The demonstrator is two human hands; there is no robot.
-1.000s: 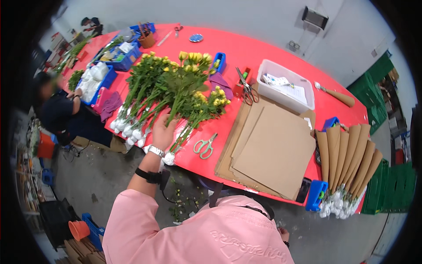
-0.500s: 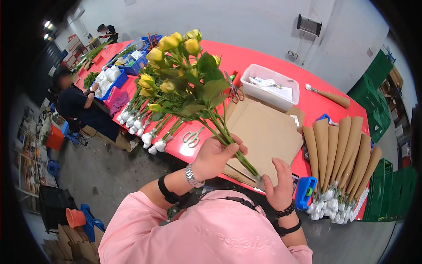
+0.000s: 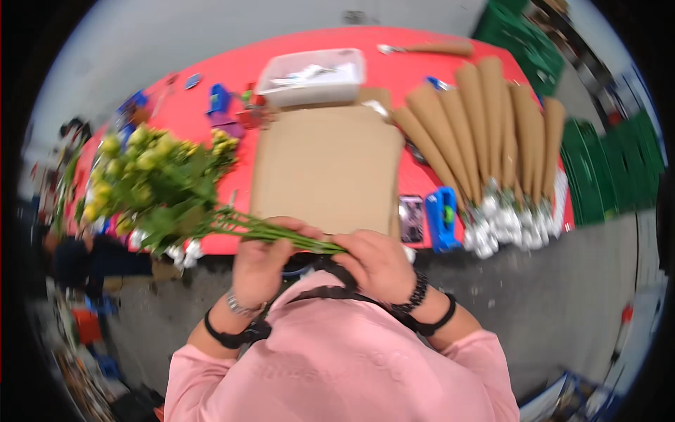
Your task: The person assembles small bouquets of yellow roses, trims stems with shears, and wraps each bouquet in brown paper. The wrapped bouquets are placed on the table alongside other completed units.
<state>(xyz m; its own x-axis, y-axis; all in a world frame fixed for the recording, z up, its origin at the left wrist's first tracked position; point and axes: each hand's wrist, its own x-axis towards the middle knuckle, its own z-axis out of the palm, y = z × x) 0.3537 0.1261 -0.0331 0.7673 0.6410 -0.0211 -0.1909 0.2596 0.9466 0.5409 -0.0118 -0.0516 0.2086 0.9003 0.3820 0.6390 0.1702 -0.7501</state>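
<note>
A bunch of yellow roses (image 3: 158,186) lies sideways in front of me, its blooms to the left and its green stems running right. My left hand (image 3: 264,266) is closed around the lower stems. At the cut ends, my right hand (image 3: 380,264) has its fingers closed on the stem tips; whatever else those fingers may cover is hidden. Just beyond both hands, a stack of flat brown kraft paper sheets (image 3: 327,169) rests on the red table (image 3: 225,77). The flower heads are blurred.
Several paper-wrapped bunches with white-covered ends (image 3: 485,133) stand at the right, next to a blue tape dispenser (image 3: 441,218) and a phone (image 3: 410,218). A white plastic bin (image 3: 309,95) sits behind the paper. Green crates (image 3: 598,169) are far right. A co-worker's dark clothing (image 3: 91,267) shows at the left.
The roses have swung from upright to lying leftward. My right hand, open before, has closed on the stem ends. My view has turned right, so the paper and wrapped bunches appear further left.
</note>
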